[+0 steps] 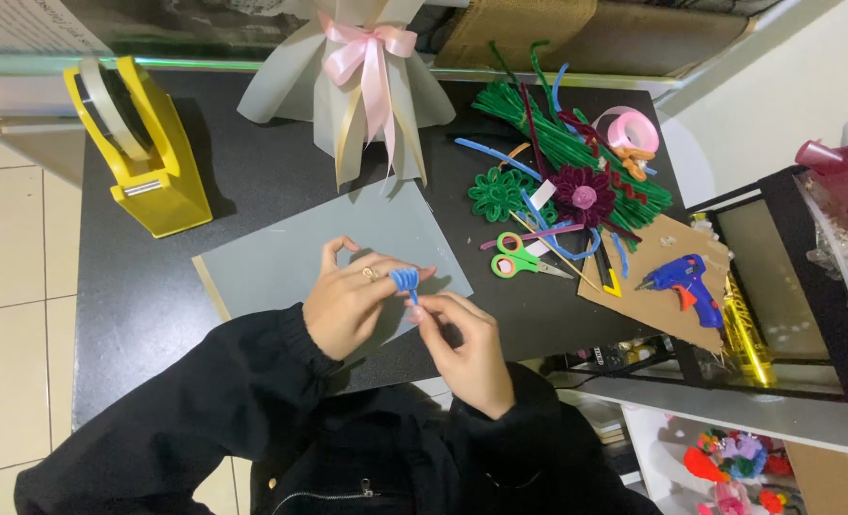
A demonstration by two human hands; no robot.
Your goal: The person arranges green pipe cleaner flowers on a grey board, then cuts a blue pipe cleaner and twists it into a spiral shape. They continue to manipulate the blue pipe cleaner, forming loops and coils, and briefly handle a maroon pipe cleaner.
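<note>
Nearby, both hands [410, 315] pinch a blue pipe-cleaner coil [405, 280] over grey card [281, 257], scissors [519, 259] beside.

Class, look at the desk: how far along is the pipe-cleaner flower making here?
Done: a maroon flower and a green flower lie finished on the black table. In hand: the left hand and right hand pinch a blue pipe-cleaner coil. Left: loose green pipe cleaners unused.
</note>
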